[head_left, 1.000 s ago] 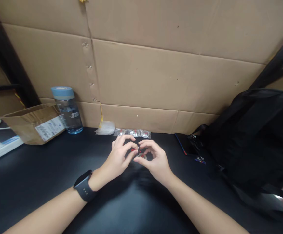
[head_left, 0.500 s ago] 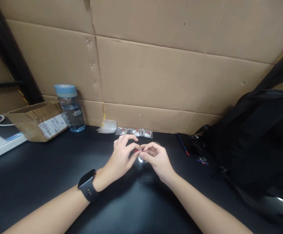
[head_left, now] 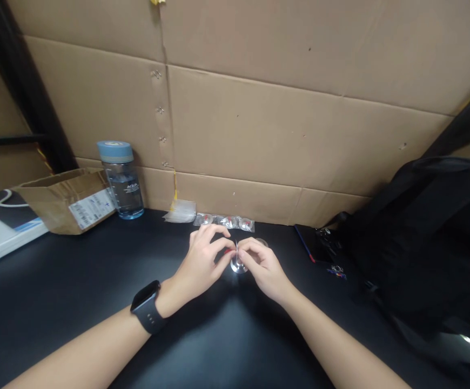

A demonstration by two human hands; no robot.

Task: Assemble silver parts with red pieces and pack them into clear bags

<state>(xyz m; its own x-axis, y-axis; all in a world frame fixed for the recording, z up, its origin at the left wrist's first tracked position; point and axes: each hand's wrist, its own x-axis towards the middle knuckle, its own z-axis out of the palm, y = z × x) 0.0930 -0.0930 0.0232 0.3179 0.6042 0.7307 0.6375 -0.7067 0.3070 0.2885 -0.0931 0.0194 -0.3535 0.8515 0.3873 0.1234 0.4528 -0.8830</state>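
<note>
Above the middle of the black table, my left hand (head_left: 207, 254) pinches a small red piece (head_left: 228, 250) between thumb and forefinger, its other fingers loosely curled. My right hand (head_left: 264, 265) is closed, thumb and fingertips together against a thin upright silver piece (head_left: 236, 247) that meets the left fingertips. Just under the fingertips shows a shiny round silver part (head_left: 239, 267); whether it is joined to the thin piece I cannot tell. Behind my right hand a clear round rim (head_left: 261, 241) shows in part.
Small clear packets (head_left: 229, 222) with round silver and red items lie along the cardboard wall (head_left: 251, 135), beside a stack of clear bags (head_left: 181, 210). A water bottle (head_left: 123, 183) and a brown paper bag (head_left: 56, 202) stand left. A black backpack (head_left: 425, 254) and keys (head_left: 337, 272) are right.
The right fingertips have drawn slightly away from the left ones, and more of the thin silver piece and the round silver part shows. The view has shifted a little.
</note>
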